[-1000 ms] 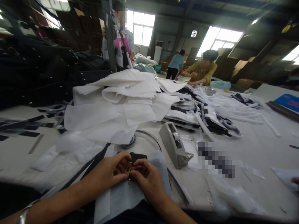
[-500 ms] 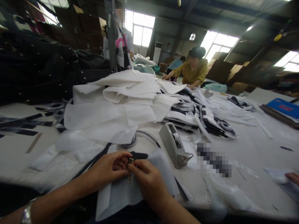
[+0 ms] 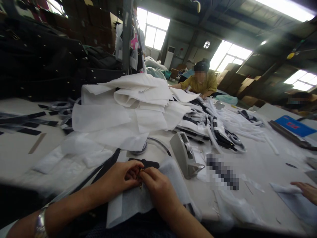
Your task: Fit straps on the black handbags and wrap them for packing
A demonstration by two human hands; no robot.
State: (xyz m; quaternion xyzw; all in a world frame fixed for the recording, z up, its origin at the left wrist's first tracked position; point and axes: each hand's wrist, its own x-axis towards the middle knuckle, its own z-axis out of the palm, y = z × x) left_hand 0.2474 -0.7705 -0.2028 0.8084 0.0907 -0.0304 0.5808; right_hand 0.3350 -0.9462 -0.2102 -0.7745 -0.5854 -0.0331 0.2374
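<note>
Both my hands meet over the near table edge. My left hand (image 3: 123, 176) pinches one side of a small gold-coloured metal fitting (image 3: 140, 185), mostly hidden by the fingers. From the other side, my right hand (image 3: 159, 186) grips the same fitting with thumb and fingertips. Just beyond the fingertips lies a black strap end (image 3: 150, 164). Under both hands, a thin white fabric-like sheet (image 3: 173, 173) is draped over the table edge. What the fitting is attached to, I cannot make out.
A grey tape dispenser (image 3: 184, 157) stands right of my hands. White sheets (image 3: 106, 117) are piled ahead, with black-and-white bags (image 3: 223, 135) beyond. A co-worker (image 3: 204, 82) leans over the far side; another person's hand (image 3: 305, 190) rests on white material at right.
The view has shifted slightly. My fingers have closed in around the metal fitting, covering more of it. At right, the other person's hand shows farther into view.
</note>
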